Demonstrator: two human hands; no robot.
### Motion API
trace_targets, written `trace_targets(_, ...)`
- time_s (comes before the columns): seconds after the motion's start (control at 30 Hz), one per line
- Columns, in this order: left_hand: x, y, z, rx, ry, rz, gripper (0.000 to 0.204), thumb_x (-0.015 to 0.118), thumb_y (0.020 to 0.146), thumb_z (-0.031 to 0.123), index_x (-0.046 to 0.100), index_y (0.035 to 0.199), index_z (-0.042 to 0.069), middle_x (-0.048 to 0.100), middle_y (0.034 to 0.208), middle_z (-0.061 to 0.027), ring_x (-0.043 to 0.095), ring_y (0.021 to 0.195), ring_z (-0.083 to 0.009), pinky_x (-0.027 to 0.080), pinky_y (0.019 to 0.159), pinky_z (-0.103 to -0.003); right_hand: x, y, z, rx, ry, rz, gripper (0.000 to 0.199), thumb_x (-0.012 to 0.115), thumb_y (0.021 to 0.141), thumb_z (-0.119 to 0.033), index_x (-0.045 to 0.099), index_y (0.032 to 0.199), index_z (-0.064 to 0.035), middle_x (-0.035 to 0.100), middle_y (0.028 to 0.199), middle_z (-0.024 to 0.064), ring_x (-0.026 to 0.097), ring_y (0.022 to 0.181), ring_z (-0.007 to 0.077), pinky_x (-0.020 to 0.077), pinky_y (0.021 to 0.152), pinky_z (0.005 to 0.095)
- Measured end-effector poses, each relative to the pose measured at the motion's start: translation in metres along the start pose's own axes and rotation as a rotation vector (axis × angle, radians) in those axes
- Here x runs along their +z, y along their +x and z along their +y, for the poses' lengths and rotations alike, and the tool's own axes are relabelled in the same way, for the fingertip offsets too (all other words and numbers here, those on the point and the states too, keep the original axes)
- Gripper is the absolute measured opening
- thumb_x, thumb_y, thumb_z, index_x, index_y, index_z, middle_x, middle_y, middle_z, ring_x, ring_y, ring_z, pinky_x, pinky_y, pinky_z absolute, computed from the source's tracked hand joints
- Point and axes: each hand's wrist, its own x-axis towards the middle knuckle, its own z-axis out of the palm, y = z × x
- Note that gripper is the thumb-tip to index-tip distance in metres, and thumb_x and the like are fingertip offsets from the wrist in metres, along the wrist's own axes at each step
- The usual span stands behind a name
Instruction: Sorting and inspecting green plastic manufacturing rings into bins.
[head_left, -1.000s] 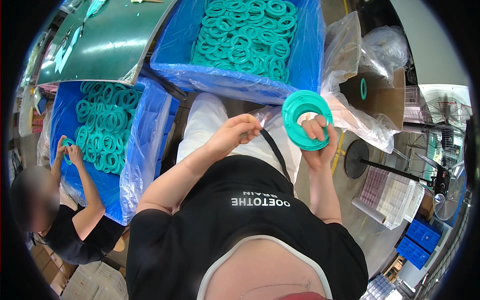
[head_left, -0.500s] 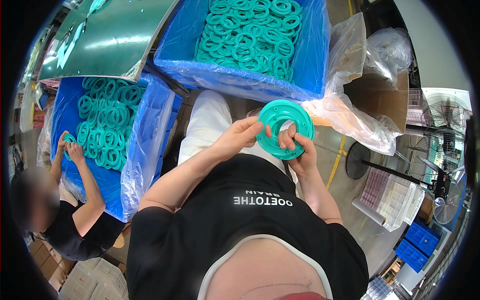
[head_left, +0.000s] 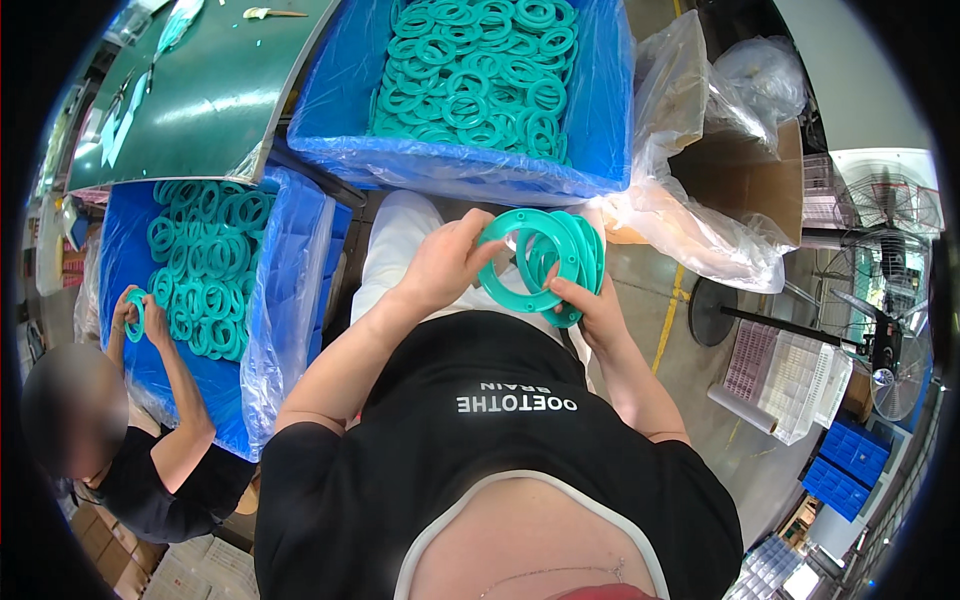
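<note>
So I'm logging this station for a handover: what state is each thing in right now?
Left hand: gripping the front teal ring.
Right hand: holding the stack of teal rings from below.
Front blue bin: plastic-lined, filled with rings.
Left blue bin: plastic-lined, part full.
Clear bag: open, crumpled.

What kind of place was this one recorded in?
Probably a factory or workshop floor: blue bins lined with plastic and heaped with teal rings, an industrial fan, and both hands, left and right, sorting rings.

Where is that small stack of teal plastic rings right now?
The stack of teal plastic rings sits mid-frame, held between the left hand and right hand, just below the blue ring-filled bin.
</note>
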Motion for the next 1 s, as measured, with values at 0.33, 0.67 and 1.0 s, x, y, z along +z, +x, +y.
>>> trace_targets(0.33, 0.01, 0.0, -0.027, 0.0, -0.177, 0.124, 0.023, 0.048, 0.094, 0.02, 0.048, 0.077, 0.004, 0.053, 0.066, -0.0093, 0.051, 0.056, -0.0241, 0.039, 0.052, -0.032, -0.022, -0.007, -0.018, -0.063, 0.032, 0.071, 0.028, 0.067, 0.078, -0.023, 0.059, 0.097, -0.0041, 0.06, 0.084, 0.0023, 0.056, 0.069, 0.0097, 0.0435, 0.059, 0.024)
trace_targets(0.67, 0.016, -0.008, -0.018, -0.593, -1.204, -0.215, 0.028, 0.041, 0.098, 0.027, 0.046, 0.078, 0.009, 0.034, 0.063, 0.0053, 0.024, 0.051, -0.0023, 0.018, 0.043, -0.019, -0.032, 0.018, -0.03, -0.241, 0.744, -0.148, 0.016, 0.055, 0.089, -0.023, 0.049, 0.09, -0.0084, 0.043, 0.07, 0.0005, 0.043, 0.076, 0.0152, 0.0378, 0.078, 0.0295)
trace_targets(1.0, 0.021, -0.02, 0.012, 0.049, -0.05, -0.07, 0.029, 0.068, 0.078, 0.017, 0.053, 0.099, 0.005, 0.054, 0.074, -0.0091, 0.055, 0.067, -0.0219, 0.045, 0.06, -0.032, 0.006, 0.026, 0.002, -0.108, 0.508, -0.155, 0.015, 0.053, 0.088, -0.017, 0.052, 0.095, -0.0043, 0.06, 0.083, 0.0096, 0.056, 0.085, 0.02, 0.0446, 0.078, 0.0328)
